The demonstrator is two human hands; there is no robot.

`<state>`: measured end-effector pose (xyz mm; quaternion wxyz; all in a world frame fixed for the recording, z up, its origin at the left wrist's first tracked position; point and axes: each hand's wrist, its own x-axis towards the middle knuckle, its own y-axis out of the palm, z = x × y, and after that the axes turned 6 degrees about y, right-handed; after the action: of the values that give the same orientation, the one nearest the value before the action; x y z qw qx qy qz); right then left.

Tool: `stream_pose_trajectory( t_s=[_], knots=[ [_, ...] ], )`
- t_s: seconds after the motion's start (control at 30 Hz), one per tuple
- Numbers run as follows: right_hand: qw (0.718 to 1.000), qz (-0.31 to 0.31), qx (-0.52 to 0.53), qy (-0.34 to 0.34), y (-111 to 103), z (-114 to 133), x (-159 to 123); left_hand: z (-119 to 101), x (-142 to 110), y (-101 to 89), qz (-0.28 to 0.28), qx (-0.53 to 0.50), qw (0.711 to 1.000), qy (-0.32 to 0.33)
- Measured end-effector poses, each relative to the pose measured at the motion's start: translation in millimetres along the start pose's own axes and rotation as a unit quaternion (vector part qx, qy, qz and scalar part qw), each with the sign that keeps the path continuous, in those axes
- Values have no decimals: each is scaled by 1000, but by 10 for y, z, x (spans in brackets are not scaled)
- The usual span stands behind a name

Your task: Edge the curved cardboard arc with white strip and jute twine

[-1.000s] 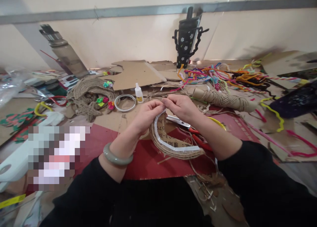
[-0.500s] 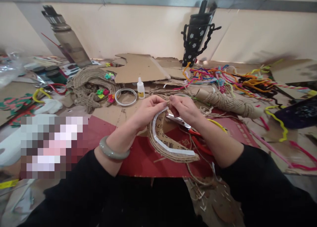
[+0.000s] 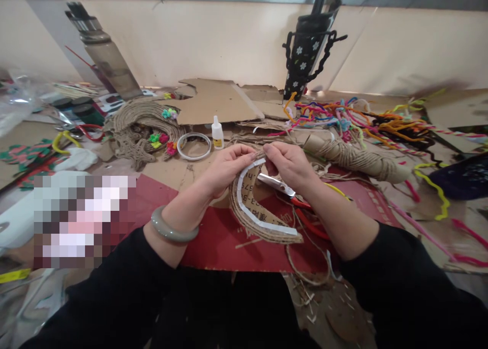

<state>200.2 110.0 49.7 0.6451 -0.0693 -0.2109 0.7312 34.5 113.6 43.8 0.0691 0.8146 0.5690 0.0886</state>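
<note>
A crescent-shaped cardboard piece, edged with wound jute twine and lined with a white tape strip, lies on a red board. My left hand pinches the upper tip of the crescent at the twine edge. My right hand pinches the end of the white strip just beside it, fingertips nearly touching the left hand's. Red-handled scissors lie under my right wrist.
A small glue bottle and a tape ring sit behind my hands. A jute-wrapped tube and a heap of coloured pipe cleaners lie to the right. A twine-covered moon and star piece, a water bottle and a decorated cup stand behind.
Both hands stay pinched at the crescent's tip; the right fingers have shifted slightly along the white strip's end. The view has tilted a little.
</note>
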Motion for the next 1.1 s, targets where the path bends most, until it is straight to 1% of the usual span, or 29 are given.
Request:
stream_pose_trajectory(
  t_s=[0.07, 0.27, 0.5, 0.63, 0.77, 0.9, 1.03, 1.1],
  knots=[
    [1000, 5, 5, 6, -7, 2, -4, -15, -10, 6, -13, 14, 1000, 2],
    [1000, 14, -24, -6, -13, 29, -19, -14, -10, 10, -4, 12, 1000, 6],
    [1000, -20, 16, 16, -9, 46, -17, 9, 13, 2, -8, -32, 999, -16],
    [999, 1, 42, 24, -25, 29, -21, 1, 5, -5, -10, -8, 1000, -22],
    [1000, 11, 14, 25, -23, 26, -22, -3, -7, -3, 5, 2, 1000, -27],
    [999, -1, -13, 35, -2, 31, -14, 1, -9, 5, 10, 3, 1000, -30],
    [998, -35, 30, 45, 1, 19, 2, -11, 2, 12, -17, -20, 999, -27],
    [996, -50, 62, 48, -9, 5, 13, -16, 9, 8, -29, -13, 999, -19]
  ],
)
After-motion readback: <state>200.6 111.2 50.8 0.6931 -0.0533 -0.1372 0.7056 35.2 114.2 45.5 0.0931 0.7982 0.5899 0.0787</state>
